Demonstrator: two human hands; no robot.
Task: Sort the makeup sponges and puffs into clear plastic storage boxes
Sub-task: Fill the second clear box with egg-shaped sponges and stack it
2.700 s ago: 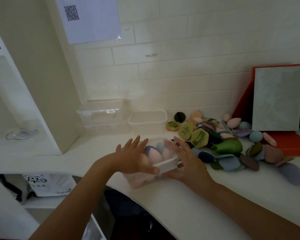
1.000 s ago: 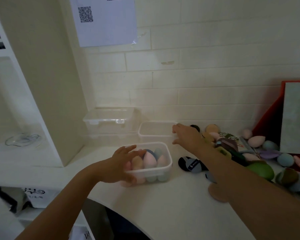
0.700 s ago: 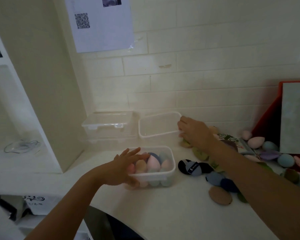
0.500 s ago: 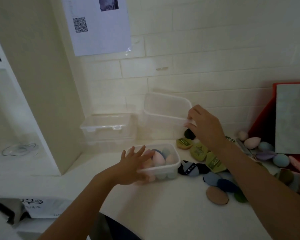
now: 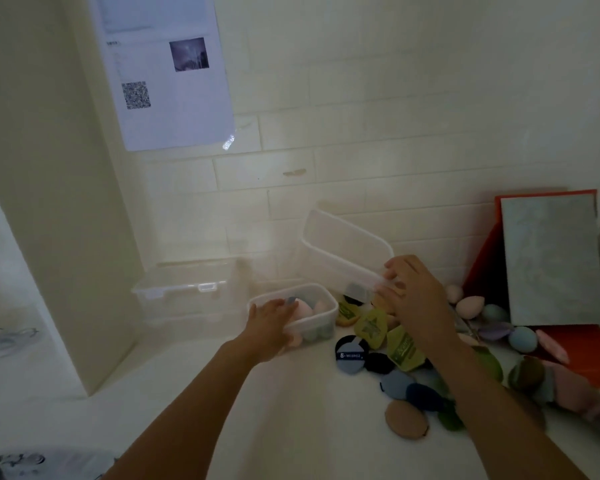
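A clear plastic box (image 5: 321, 315) holding several egg-shaped sponges in pink and blue stands on the white counter. My left hand (image 5: 271, 327) rests flat on its near left rim and side. My right hand (image 5: 413, 292) grips the lower corner of an empty clear box (image 5: 343, 251), which is lifted and tilted with its opening facing me, above and to the right of the filled box. Loose puffs and sponges (image 5: 395, 344) in green, blue, brown and pink lie in a heap under and to the right of my right arm.
Stacked clear lidded boxes (image 5: 187, 289) stand at the back left beside a cream cabinet side panel (image 5: 49, 202). A grey board on a red sheet (image 5: 551, 261) leans against the tiled wall at the right. A paper with a QR code (image 5: 167, 71) hangs on the wall.
My right hand reached to the empty box at the back, picked it up and tilted it toward me. My left hand stayed on the filled box.
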